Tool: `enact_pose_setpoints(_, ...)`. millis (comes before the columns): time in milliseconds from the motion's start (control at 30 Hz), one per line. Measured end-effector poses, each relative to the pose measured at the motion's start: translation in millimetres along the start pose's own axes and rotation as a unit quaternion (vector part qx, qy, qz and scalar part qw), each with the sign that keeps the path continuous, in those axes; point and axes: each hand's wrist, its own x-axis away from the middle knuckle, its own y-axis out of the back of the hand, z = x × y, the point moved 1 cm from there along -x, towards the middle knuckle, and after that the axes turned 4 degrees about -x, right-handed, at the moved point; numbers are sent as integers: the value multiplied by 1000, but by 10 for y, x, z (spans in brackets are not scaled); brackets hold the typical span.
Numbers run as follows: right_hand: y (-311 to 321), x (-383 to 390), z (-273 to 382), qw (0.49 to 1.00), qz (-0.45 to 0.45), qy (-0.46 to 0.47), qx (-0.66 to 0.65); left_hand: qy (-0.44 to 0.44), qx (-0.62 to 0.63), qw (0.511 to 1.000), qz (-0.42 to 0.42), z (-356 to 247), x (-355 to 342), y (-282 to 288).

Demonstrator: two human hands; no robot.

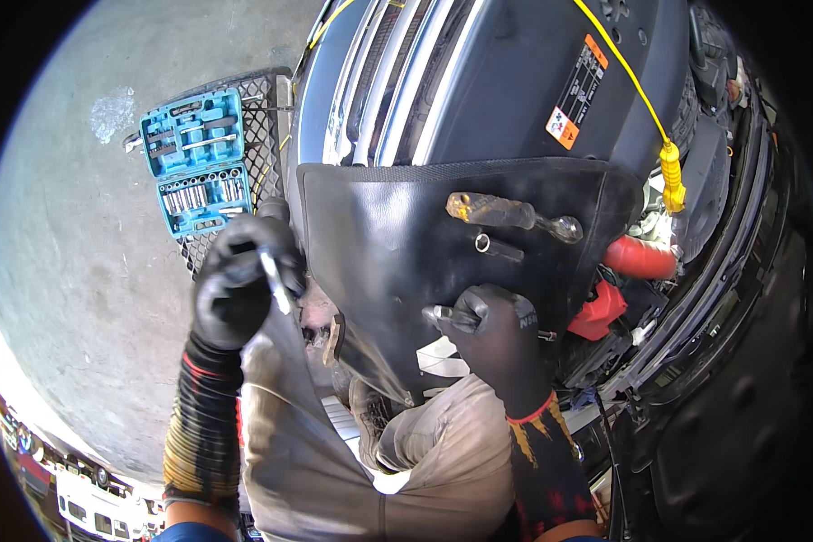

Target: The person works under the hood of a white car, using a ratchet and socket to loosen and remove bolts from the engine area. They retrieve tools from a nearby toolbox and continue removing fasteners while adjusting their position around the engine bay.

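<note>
A car's front (506, 99) bears a black fender cover (370, 244); a teal socket-set case (194, 163) lies open at far left. Our gloved left hand (244, 285) and right hand (506, 339) are closed. An amber-handled ratchet (504, 212) rests far right on the cover. Our left grasps a slim silver tool (275, 281), our right a dark metal piece (450, 316). Just nearer than the ratchet lies a deep socket (499, 247).

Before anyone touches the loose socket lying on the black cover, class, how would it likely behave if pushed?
The socket would probably roll sideways, since it lies on its side and looks cylindrical. It may slide too, as the black cover looks smooth and shiny. It should stay stiff when gripped, because its open end shows a bright, metallic-looking rim.
</note>
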Motion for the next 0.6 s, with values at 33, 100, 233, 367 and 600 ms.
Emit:
enact_pose_setpoints(33, -18, 5, -16, 1000, -7, 19, 1, -11, -161, 986, -28, -63, -48, -272)
enact_pose_setpoints(100, -77, 23, -73, 998, -43, 46, 9, -128, -349, 920, 127, -17, -251, -851)
enact_pose_setpoints(233, -188, 80, -294, 988, -88, 129, 2, -234, -661, 708, 79, 313, -597, -1594)
enact_pose_setpoints(367, -166, 84, -337, 955, -142, 242, 92, -73, -703, 692, 148, 409, -731, -1705)
enact_pose_setpoints(600, -84, 30, -34, 999, -35, 7, 9, -195, -724, 660, 48, -121, 110, -507)
